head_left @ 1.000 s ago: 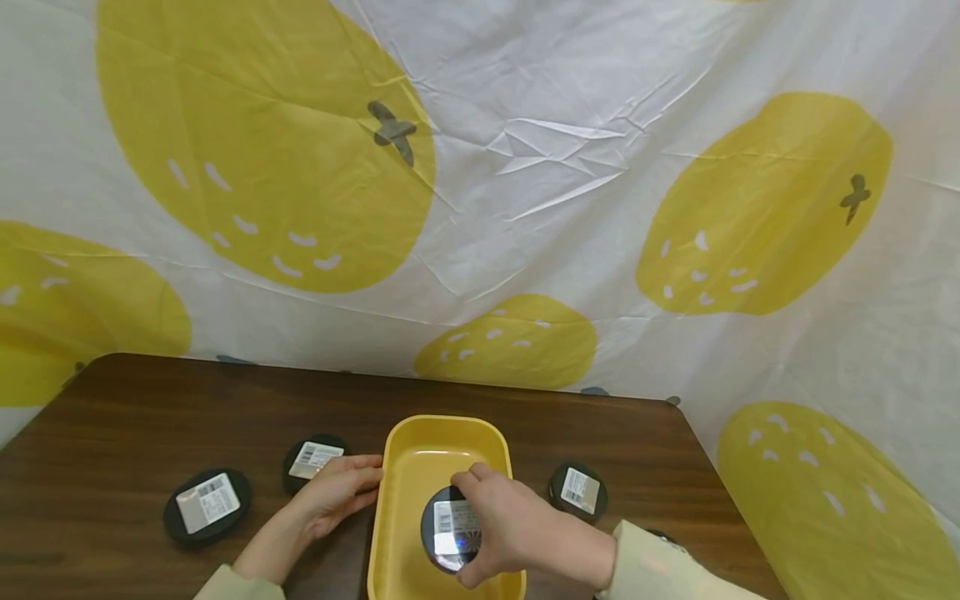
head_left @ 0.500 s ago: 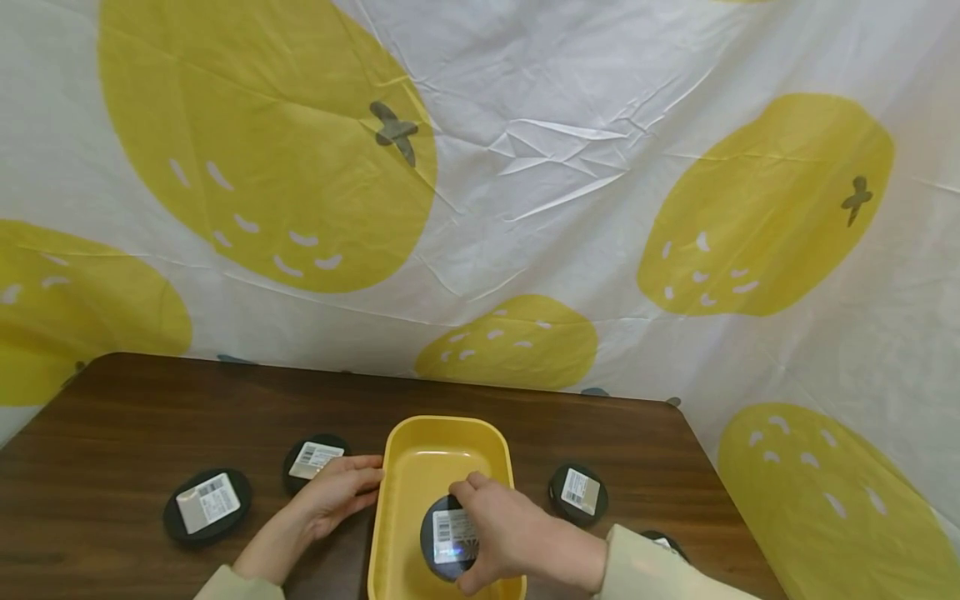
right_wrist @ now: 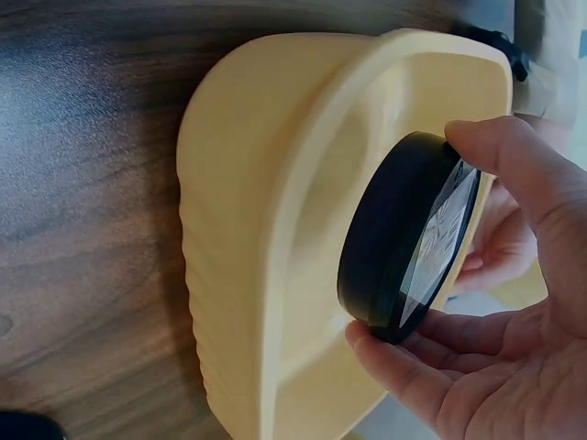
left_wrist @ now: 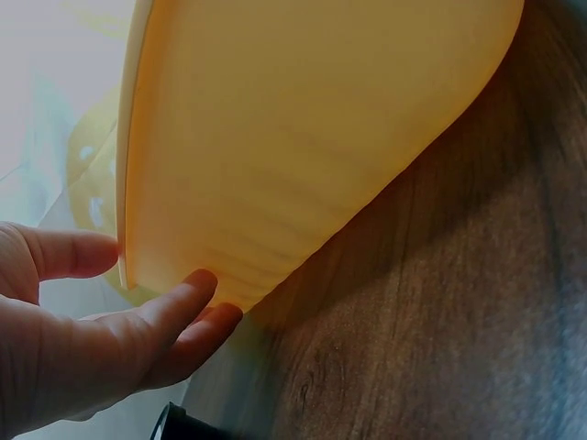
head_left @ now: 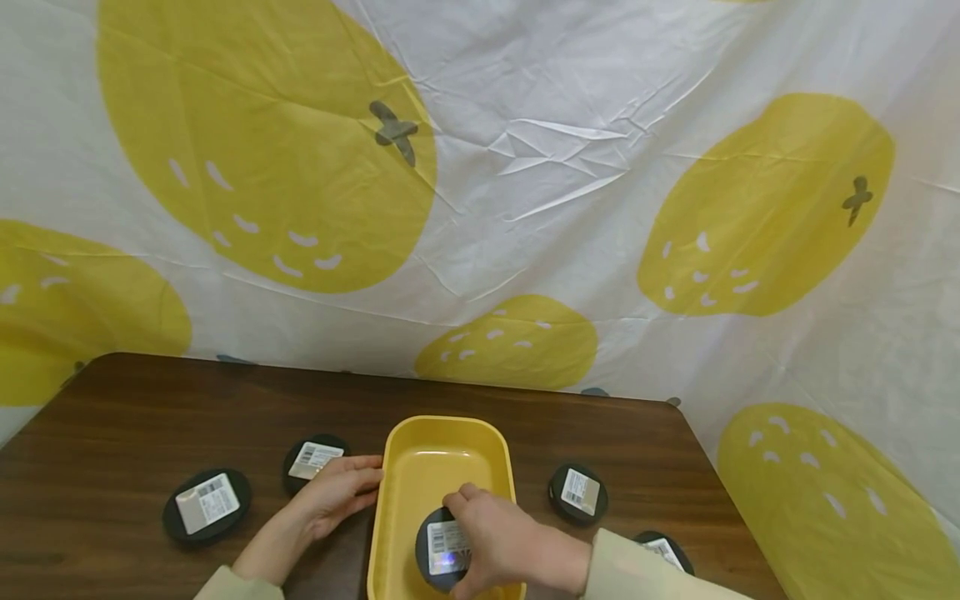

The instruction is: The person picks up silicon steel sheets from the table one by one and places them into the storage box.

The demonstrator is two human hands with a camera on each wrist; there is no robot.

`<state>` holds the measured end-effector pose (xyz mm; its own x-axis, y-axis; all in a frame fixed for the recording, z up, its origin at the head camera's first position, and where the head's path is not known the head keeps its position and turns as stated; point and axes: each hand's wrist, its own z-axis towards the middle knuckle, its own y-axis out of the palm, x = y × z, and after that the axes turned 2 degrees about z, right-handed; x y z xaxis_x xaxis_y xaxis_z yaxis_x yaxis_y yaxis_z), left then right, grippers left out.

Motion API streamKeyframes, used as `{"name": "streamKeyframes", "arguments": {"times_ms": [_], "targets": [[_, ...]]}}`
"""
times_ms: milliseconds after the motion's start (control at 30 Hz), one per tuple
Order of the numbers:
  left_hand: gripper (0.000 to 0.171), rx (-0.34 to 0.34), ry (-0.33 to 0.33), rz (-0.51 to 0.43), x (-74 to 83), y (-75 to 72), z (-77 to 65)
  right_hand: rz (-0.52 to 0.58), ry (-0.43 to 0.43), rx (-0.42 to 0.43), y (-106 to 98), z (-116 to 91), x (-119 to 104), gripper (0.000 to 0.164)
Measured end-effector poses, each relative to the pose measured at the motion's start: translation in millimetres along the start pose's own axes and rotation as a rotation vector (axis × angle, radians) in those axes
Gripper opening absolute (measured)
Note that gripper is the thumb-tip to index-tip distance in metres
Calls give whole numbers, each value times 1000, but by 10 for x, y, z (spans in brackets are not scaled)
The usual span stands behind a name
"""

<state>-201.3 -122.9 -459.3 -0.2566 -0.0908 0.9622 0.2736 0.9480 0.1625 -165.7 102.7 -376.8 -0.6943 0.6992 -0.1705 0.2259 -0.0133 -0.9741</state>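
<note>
A round black case (head_left: 442,550) with a white barcode label is held over the yellow tub (head_left: 450,421). My right hand (head_left: 498,540) grips its edge, thumb on one side and fingertips on the other. In the right wrist view, the case (right_wrist: 390,234) is tilted within the tub's opening; whether it touches the bottom cannot be seen. My left hand (head_left: 337,496) rests against the tub's left side, fingers nearly straight. In the left wrist view, the fingertips of that hand (left_wrist: 101,344) touch the tub's outer wall (left_wrist: 275,137).
Similar labelled round black cases lie on the brown wooden table (head_left: 187,408): one far left (head_left: 206,507), one behind my left hand (head_left: 317,460), one right of the tub (head_left: 578,494), and another (head_left: 663,550) partly behind my right sleeve. A lemon-print cloth (head_left: 555,208) hangs behind the table.
My right hand has moved slightly down and left in the head view with the case in its grip, uncovering more of the case at far right. The left hand and tub stay put.
</note>
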Motion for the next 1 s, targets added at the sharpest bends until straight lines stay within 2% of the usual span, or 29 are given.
{"name": "streamKeyframes", "arguments": {"times_ms": [267,1000], "targets": [[49,9,-3,2,3,2,-6,-8,20,-50,66,21,12,78],[46,32,-11,-4,14,19,-5,-41,-4,-79,170,69,-10,70]]}}
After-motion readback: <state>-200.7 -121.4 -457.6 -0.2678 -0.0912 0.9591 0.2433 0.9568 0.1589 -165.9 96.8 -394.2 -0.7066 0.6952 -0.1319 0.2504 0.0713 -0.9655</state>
